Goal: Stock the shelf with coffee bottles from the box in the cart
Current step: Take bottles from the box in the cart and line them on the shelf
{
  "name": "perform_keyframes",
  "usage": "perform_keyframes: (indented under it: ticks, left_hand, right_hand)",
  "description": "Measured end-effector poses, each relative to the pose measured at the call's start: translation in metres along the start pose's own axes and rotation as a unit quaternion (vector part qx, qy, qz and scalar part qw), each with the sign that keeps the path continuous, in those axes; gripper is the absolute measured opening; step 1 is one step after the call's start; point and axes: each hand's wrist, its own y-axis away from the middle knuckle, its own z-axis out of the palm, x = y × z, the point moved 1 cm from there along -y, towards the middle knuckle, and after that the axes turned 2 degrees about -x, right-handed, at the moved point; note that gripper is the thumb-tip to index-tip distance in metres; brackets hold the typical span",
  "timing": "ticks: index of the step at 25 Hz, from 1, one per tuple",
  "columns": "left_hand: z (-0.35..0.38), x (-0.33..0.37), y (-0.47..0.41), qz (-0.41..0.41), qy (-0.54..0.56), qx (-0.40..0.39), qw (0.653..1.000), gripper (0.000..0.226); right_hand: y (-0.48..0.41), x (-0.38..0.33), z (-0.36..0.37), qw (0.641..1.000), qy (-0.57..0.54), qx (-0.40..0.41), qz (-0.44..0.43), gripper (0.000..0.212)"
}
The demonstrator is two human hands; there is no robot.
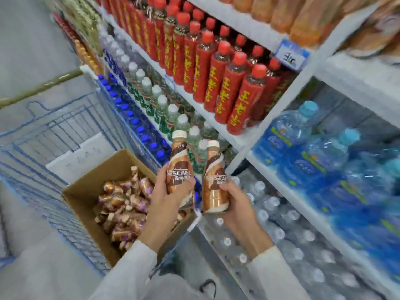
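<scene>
While both hands are raised between cart and shelving, the scene reads so, largest thing first:

Shelving: white shelf unit [257, 24] fills the right side, its tiers slanting across the view; a blue price tag [291, 55] hangs on one tier's front edge.
Cart: blue wire shopping cart [49, 131] stands at the left, just beside the shelving.
Water packs: shrink-wrapped blue-capped water bottles [307, 135] lie on the right-hand tier; clear bottles with white caps [279, 232] fill the lowest level under the hands.
Red bottles: rows of red-capped bottles with yellow lettering [218, 70] stand upright on an upper tier.
Green and blue rows: white-capped green-labelled bottles [160, 105] stand below the red ones, and blue-capped bottles [129, 113] lie next to the cart.
Box: open cardboard box [86, 187] sits inside the cart, holding a loose heap of brown coffee bottles [123, 206] lying on their sides.
Left hand: left hand [171, 195] is wrapped round the lower body of an upright Nescafé bottle [179, 163], above the box's near right corner.
Right hand: right hand [236, 200] is closed round the base of a second Nescafé bottle [214, 180], tilted slightly, just beside the first; whether the two touch is unclear.
Sleeves: pale long sleeves [129, 271] cover both forearms.
</scene>
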Motion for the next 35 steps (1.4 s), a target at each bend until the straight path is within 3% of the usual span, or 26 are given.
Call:
perform_keyframes:
  ticks: [2, 6, 9, 17, 21, 28, 35]
  left_hand:
    - [0.034, 0.013, 0.003, 0.007, 0.003, -0.058, 0.998, 0.040]
    - [0.103, 0.040, 0.011, 0.024, 0.000, -0.159, 0.987, 0.044]
    - [0.152, 0.060, 0.015, 0.044, -0.002, -0.233, 0.971, 0.054]
    - [0.279, 0.110, 0.013, 0.127, -0.021, -0.388, 0.912, 0.051]
    - [0.338, 0.139, 0.001, 0.165, -0.040, -0.450, 0.877, 0.063]
    - [0.419, 0.161, -0.036, 0.262, -0.112, -0.455, 0.844, 0.057]
    - [0.423, 0.130, -0.052, 0.268, -0.140, -0.436, 0.848, 0.069]
  right_hand:
    - [0.026, -0.034, -0.013, 0.999, 0.003, 0.012, -0.053, 0.023]
    - [0.080, -0.093, -0.038, 0.985, 0.029, 0.040, -0.164, 0.050]
    - [0.117, -0.128, -0.059, 0.966, 0.059, 0.080, -0.238, 0.047]
    - [0.194, -0.208, -0.103, 0.895, 0.081, 0.190, -0.394, 0.046]
    - [0.212, -0.253, -0.114, 0.849, 0.118, 0.231, -0.460, 0.054]
    - [0.190, -0.323, -0.138, 0.803, 0.219, 0.301, -0.466, 0.065]
    - [0.172, -0.321, -0.173, 0.823, 0.279, 0.274, -0.412, 0.069]
